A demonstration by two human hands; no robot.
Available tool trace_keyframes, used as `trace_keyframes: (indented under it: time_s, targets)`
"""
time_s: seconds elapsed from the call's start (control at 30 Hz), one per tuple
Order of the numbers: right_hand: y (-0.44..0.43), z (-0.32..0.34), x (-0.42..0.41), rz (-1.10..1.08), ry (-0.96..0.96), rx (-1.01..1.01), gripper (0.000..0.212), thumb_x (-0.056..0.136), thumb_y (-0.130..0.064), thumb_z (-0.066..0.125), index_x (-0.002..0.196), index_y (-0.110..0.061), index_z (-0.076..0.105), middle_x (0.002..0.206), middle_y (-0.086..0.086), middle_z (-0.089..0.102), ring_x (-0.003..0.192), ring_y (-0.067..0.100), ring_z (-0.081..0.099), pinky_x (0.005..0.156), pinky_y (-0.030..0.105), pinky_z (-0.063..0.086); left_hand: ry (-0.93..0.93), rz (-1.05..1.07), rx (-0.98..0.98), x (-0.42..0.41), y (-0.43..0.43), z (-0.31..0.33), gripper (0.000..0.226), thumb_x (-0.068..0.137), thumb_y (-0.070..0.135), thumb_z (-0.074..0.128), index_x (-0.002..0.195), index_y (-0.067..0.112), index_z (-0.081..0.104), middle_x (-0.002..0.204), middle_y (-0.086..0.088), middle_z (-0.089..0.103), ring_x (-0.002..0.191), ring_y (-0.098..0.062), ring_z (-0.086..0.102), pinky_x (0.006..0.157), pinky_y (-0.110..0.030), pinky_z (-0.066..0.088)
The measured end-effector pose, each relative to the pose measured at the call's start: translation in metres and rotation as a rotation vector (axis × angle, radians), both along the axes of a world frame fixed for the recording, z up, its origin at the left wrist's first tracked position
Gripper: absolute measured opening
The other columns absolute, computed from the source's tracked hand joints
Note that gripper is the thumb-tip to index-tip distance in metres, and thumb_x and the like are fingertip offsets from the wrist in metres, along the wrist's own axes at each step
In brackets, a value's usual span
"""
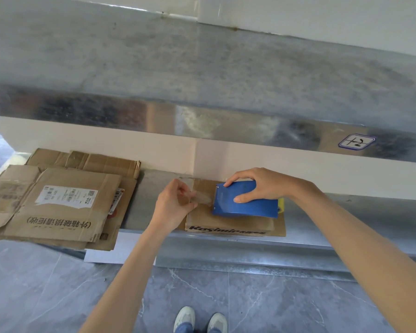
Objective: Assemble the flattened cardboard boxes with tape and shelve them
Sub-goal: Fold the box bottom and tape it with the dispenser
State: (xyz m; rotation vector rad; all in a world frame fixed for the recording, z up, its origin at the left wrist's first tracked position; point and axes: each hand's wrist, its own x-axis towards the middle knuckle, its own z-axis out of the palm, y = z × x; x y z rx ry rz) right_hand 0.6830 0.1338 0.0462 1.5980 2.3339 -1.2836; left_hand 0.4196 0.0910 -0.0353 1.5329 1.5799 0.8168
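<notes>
A small brown cardboard box [228,223] printed "Kasimir" stands on the lower metal shelf [346,219]. My right hand [257,186] grips a blue tape dispenser [244,203] that rests on top of the box. My left hand [175,205] pinches the free end of the clear tape [201,198] at the box's left edge, and the strip runs from there to the dispenser. A pile of flattened cardboard boxes [58,200] lies on the shelf to the left.
An upper metal shelf [202,63] juts out above, with a handwritten label [356,141] on its front edge. A cream wall [154,150] backs the lower shelf. My shoes [199,319] stand on grey marbled floor tiles [262,304].
</notes>
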Motion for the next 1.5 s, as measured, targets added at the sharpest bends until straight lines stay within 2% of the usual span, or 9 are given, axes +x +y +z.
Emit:
trace_keyframes:
  time_s: [0.1,0.23,0.33,0.57,0.9,1.0,1.1,1.23,1.5]
  targets:
    - [0.005,0.000,-0.003,0.011,-0.010,-0.018,0.033,0.085,-0.044,0.074,0.115,-0.051,0.062,0.123,-0.020,0.059,0.104,0.004,0.059,0.088,0.031,0.053,-0.085,0.026,-0.100,-0.003,0.002,0.006,0.016,0.083,0.019,0.074,0.090,0.018,0.060,0.090,0.002,0.068,0.089,-0.013,0.065,0.075,-0.025,0.049]
    - [0.008,-0.001,-0.005,0.011,-0.014,-0.028,0.032,0.084,-0.045,0.074,0.113,-0.052,0.062,0.122,-0.020,0.060,0.101,0.003,0.060,0.084,0.029,0.053,-0.074,0.021,-0.171,-0.007,0.011,0.007,0.003,0.092,0.011,0.063,0.095,0.010,0.063,0.094,-0.008,0.070,0.094,-0.025,0.065,0.088,-0.038,0.050]
    - [0.009,-0.001,-0.004,0.011,-0.013,-0.039,0.031,0.084,-0.047,0.074,0.112,-0.053,0.062,0.122,-0.021,0.060,0.100,0.002,0.060,0.081,0.026,0.052,-0.063,0.035,-0.194,-0.009,0.015,0.002,0.002,0.093,0.005,0.063,0.094,0.007,0.064,0.090,-0.011,0.069,0.090,-0.029,0.065,0.086,-0.040,0.051]
    - [0.011,-0.003,-0.003,0.010,-0.028,-0.059,0.031,0.084,-0.049,0.072,0.112,-0.056,0.060,0.120,-0.021,0.057,0.099,0.004,0.060,0.080,0.027,0.053,-0.049,0.109,-0.239,-0.005,0.018,-0.017,0.015,0.094,0.003,0.059,0.084,0.015,0.061,0.083,-0.003,0.064,0.085,-0.020,0.061,0.075,-0.027,0.047]
    - [0.009,-0.002,-0.003,-0.011,-0.042,-0.067,0.032,0.085,-0.049,0.072,0.114,-0.053,0.060,0.122,-0.018,0.057,0.100,0.007,0.060,0.083,0.033,0.054,-0.083,0.162,-0.106,0.009,0.001,-0.044,0.009,0.097,0.012,0.056,0.100,0.021,0.057,0.084,0.007,0.063,0.079,-0.010,0.059,0.062,-0.012,0.042]
    - [0.008,-0.002,-0.003,-0.016,-0.041,-0.072,0.032,0.085,-0.048,0.072,0.114,-0.053,0.061,0.123,-0.017,0.057,0.101,0.009,0.060,0.085,0.036,0.054,-0.105,0.199,-0.074,0.006,-0.001,-0.047,0.023,0.095,0.016,0.062,0.112,0.025,0.049,0.081,0.007,0.060,0.075,-0.003,0.058,0.059,-0.005,0.041]
    - [0.008,-0.001,-0.003,-0.019,-0.042,-0.072,0.031,0.085,-0.048,0.072,0.114,-0.054,0.061,0.124,-0.017,0.057,0.103,0.010,0.060,0.088,0.039,0.054,-0.093,0.204,-0.039,0.006,0.000,-0.049,0.024,0.093,0.014,0.064,0.111,0.020,0.049,0.085,0.007,0.063,0.080,-0.003,0.061,0.064,-0.009,0.044]
    - [0.008,0.000,-0.005,-0.029,-0.040,-0.077,0.031,0.085,-0.048,0.073,0.113,-0.055,0.061,0.124,-0.017,0.058,0.103,0.011,0.061,0.089,0.041,0.054,0.000,0.210,0.002,0.005,0.002,-0.051,0.025,0.088,0.016,0.071,0.103,0.020,0.051,0.088,0.003,0.064,0.080,-0.014,0.061,0.072,-0.029,0.051]
    - [0.005,0.001,-0.005,-0.045,-0.054,-0.074,0.036,0.084,-0.049,0.074,0.115,-0.058,0.059,0.126,-0.023,0.057,0.104,0.005,0.060,0.089,0.036,0.055,0.066,0.199,0.134,-0.005,-0.007,-0.043,0.022,0.088,0.024,0.071,0.106,0.022,0.059,0.097,0.011,0.062,0.086,-0.007,0.060,0.074,-0.024,0.048]
